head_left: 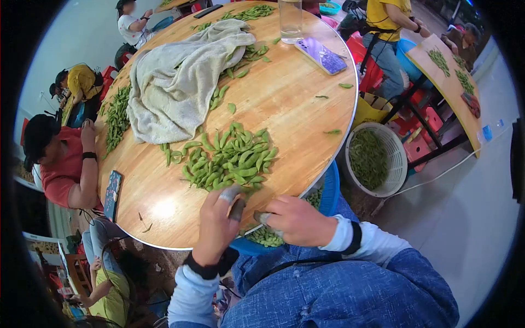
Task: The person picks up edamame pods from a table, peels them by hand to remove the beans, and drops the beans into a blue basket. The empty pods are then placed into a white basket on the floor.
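Note:
A heap of green soybean pods [229, 158] lies on the round wooden table [298, 117] before me. My left hand [217, 216] is at the heap's near edge, its fingers bent together and grey wraps on the fingertips. Whether a pod sits between them is hidden. To its right, my right hand [298, 220] is closed in a pinch, with dark and grey covers on its thumb and finger; what it holds, if anything, does not show. Below both hands, partly under the table edge, a blue basin [331, 188] contains shelled green beans [266, 236].
A grey towel [169, 82] covers more pods. A purple phone [321, 56], a glass [290, 22] and a dark phone [112, 195] lie or stand on the table. A white basket [398, 158] of pods is at right. People sit around.

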`<state>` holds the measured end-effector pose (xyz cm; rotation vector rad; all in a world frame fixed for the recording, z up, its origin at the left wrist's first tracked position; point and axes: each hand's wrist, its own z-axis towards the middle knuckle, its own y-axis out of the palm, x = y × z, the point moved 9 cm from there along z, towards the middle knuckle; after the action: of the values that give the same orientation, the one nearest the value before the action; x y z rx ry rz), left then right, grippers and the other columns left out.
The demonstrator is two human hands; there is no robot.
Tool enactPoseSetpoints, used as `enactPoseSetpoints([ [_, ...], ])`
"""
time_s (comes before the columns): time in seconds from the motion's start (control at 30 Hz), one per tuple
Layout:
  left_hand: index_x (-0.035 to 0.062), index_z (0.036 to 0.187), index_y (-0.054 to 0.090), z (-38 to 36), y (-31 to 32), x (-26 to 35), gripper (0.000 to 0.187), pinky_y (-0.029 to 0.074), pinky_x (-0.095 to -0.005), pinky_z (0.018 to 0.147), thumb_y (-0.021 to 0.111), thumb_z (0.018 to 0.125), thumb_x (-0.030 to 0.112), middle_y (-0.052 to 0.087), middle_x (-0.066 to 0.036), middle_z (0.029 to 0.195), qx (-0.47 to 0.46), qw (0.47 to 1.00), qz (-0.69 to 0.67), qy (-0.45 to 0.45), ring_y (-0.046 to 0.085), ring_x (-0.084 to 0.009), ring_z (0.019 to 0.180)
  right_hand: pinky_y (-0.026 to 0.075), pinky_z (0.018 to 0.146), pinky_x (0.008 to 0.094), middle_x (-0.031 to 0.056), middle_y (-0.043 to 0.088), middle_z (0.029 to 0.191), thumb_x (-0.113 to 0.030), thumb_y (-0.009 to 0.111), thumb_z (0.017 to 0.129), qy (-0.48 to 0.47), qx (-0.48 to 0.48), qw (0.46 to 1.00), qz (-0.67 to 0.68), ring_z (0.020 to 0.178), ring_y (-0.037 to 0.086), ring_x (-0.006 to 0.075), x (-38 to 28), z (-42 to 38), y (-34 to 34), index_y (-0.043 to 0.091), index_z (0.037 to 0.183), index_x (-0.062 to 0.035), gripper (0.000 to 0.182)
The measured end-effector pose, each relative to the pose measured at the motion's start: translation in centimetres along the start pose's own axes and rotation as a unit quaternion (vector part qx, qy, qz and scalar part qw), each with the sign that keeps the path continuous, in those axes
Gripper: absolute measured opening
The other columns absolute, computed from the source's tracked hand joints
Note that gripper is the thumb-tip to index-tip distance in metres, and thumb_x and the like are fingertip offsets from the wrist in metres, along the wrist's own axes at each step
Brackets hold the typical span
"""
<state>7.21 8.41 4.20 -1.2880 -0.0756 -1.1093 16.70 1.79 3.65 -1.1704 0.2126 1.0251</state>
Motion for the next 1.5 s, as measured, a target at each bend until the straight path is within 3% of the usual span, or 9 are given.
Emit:
enactPoseSetpoints([
  [0.2,-0.0008,0.083,0.056,1.8,3.9,-1.1,0.014,0.044,-0.0372,0.058,0.059,0.07,0.005,0.055,-0.019,0.075,-0.17,0.982,0.071,0.049,0.054,-0.0346,0.069,0.041,0.06,0.0397,0.0138,0.048,0.068,-0.002,0.051,0.064,0.166,0.065,0.968,-0.176,0.067,0.049,0.0312,6.4,-2.2,-5.8,0.054,0.076,-0.0004,0.012],
  [0.4,-0.0002,0.083,0.057,2.0,4.0,-1.2,0.01,0.044,-0.0352,0.053,0.056,0.074,0.004,0.057,-0.016,0.072,-0.167,0.983,0.069,0.017,0.056,-0.0305,0.062,0.043,0.065,0.0289,0.0136,0.056,0.078,-0.005,0.056,0.077,0.309,0.098,0.92,0.22,0.075,0.054,0.0149,7.2,-4.4,-5.3,0.057,0.091,0.0022,0.015],
  [0.43,0.0,0.085,0.057,1.8,3.3,-2.2,0.01,0.044,-0.0333,0.052,0.055,0.076,0.005,0.058,-0.015,0.072,-0.128,0.989,-0.042,-0.063,0.057,-0.0278,0.061,0.043,0.07,0.0247,0.0098,0.059,0.085,-0.007,0.056,0.081,0.304,0.083,0.912,0.262,0.08,0.052,0.0086,6.9,-4.3,-4.2,0.057,0.097,0.0019,0.019],
  [0.53,0.0006,0.09,0.057,-0.8,2.8,-4.4,0.013,0.046,-0.0282,0.052,0.055,0.079,0.006,0.06,-0.01,0.074,-0.02,0.893,-0.374,-0.25,0.059,-0.02,0.063,0.043,0.073,0.0243,0.0067,0.06,0.09,-0.004,0.053,0.081,0.278,0.055,0.879,0.384,0.081,0.053,0.009,5.6,-2.8,-1.2,0.056,0.099,0.0033,0.019],
  [0.6,0.0012,0.096,0.056,-2.4,3.7,-4.1,0.017,0.048,-0.0252,0.056,0.058,0.08,0.007,0.061,-0.007,0.077,0.039,0.752,-0.583,-0.305,0.059,-0.0148,0.068,0.044,0.073,0.024,0.0058,0.059,0.091,-0.003,0.052,0.082,0.312,0.069,0.806,0.499,0.081,0.054,0.0096,5.2,-2.4,0.7,0.055,0.1,0.0043,0.019],
  [0.73,0.001,0.095,0.056,-4.3,5.1,-2.1,0.017,0.048,-0.0255,0.058,0.058,0.079,0.004,0.061,-0.009,0.082,0.083,0.698,-0.625,-0.339,0.06,-0.0164,0.069,0.044,0.074,0.0239,0.0061,0.059,0.089,-0.002,0.05,0.083,0.308,0.081,0.762,0.564,0.082,0.054,0.0101,4.7,-1.4,1.5,0.054,0.098,0.0054,0.017],
  [0.87,0.0015,0.092,0.055,-4.5,5.6,-1.2,0.018,0.048,-0.0283,0.059,0.061,0.076,0.007,0.061,-0.008,0.079,0.015,0.775,-0.543,-0.324,0.059,-0.0173,0.066,0.044,0.071,0.0238,0.0043,0.059,0.083,-0.001,0.05,0.083,0.322,0.068,0.781,0.531,0.078,0.054,0.0091,5.1,-1.8,1.0,0.056,0.091,0.0047,0.012],
  [1.17,-0.0001,0.089,0.054,-4.6,5.8,-1.7,0.02,0.046,-0.026,0.054,0.064,0.073,0.005,0.061,-0.011,0.078,-0.008,0.719,-0.606,-0.34,0.059,-0.0193,0.065,0.043,0.07,0.0229,0.0023,0.06,0.081,-0.004,0.052,0.083,0.313,0.02,0.779,0.543,0.076,0.053,0.0075,4.3,-1.7,1.1,0.057,0.087,0.0033,0.01],
  [1.5,0.0004,0.086,0.054,-4.6,5.2,-1.6,0.02,0.045,-0.0262,0.052,0.066,0.07,0.002,0.06,-0.01,0.075,0.006,0.763,-0.555,-0.331,0.057,-0.0176,0.061,0.043,0.071,0.0223,0.0023,0.06,0.082,-0.004,0.05,0.083,0.306,0.018,0.783,0.541,0.077,0.052,0.007,4.0,-1.9,0.9,0.058,0.087,0.0026,0.01],
])
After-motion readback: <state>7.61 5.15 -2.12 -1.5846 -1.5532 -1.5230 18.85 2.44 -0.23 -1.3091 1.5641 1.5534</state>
